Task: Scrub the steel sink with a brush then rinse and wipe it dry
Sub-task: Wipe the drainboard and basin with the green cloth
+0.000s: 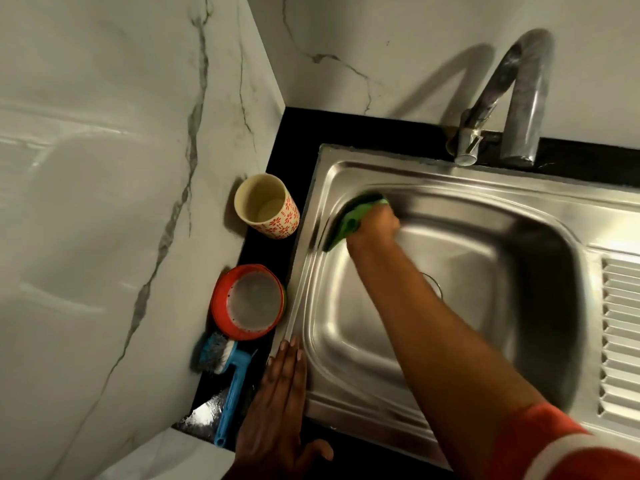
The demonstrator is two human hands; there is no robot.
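the steel sink [363, 341] is set into a black counter [298, 133]; its basin is seen from above with the drain partly hidden under the right forearm. a green scrubber [349, 220] is gripped by the right hand [375, 225], fingers curled round it, and is pressed against the basin wall at about 10 o'clock of the bowl; this region is motion-blurred. the left hand [280, 403] is laid flat, fingers straight and together, on the sink's left rim at about 8 o'clock, holding nothing.

containers on the counter strip at 9 o'clock of the sink:
- a cream cup with a red flower pattern [266, 206], upright; a pale patch is seen at its bottom, but whether liquid or bare base cannot be told.
- a red bowl [247, 303], nearer than the cup, holding a greyish, cloudy liquid; a green edge shows beneath its right side.

a blue handled brush [228, 375] is lying just below the bowl, bristles toward it, untouched by either hand.

a steel tap [519, 98] is mounted at 12 o'clock. a ribbed drainboard [620, 334] is noted at 3 o'clock.
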